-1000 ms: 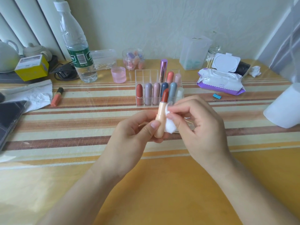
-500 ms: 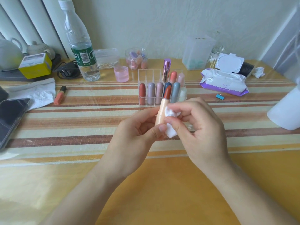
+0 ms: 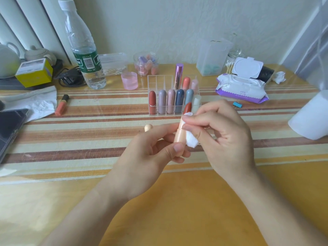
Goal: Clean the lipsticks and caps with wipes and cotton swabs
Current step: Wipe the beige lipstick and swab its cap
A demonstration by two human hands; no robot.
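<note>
My left hand (image 3: 150,157) grips a peach-cased lipstick (image 3: 180,132) upright, its red-brown bullet (image 3: 187,108) showing at the top. My right hand (image 3: 220,132) pinches a white wipe (image 3: 190,140) against the lipstick's right side, just under the bullet. A peach cap (image 3: 148,128) lies on the table behind my left fingers. Beyond stands a clear organiser (image 3: 159,82) with several capped lipsticks. The wipes pack (image 3: 241,87) sits open at the back right, beside a jar of cotton swabs (image 3: 230,63).
A water bottle (image 3: 83,48), a pink cup (image 3: 129,80) and a jar of small caps (image 3: 145,63) stand at the back. An orange lipstick (image 3: 61,105), tissue (image 3: 35,102) and a phone (image 3: 8,126) lie left. A white roll (image 3: 310,118) and a blue clip (image 3: 236,104) sit right.
My right hand slid the wipe up the lipstick's side towards the bullet. The peach cap came into sight behind my left fingers.
</note>
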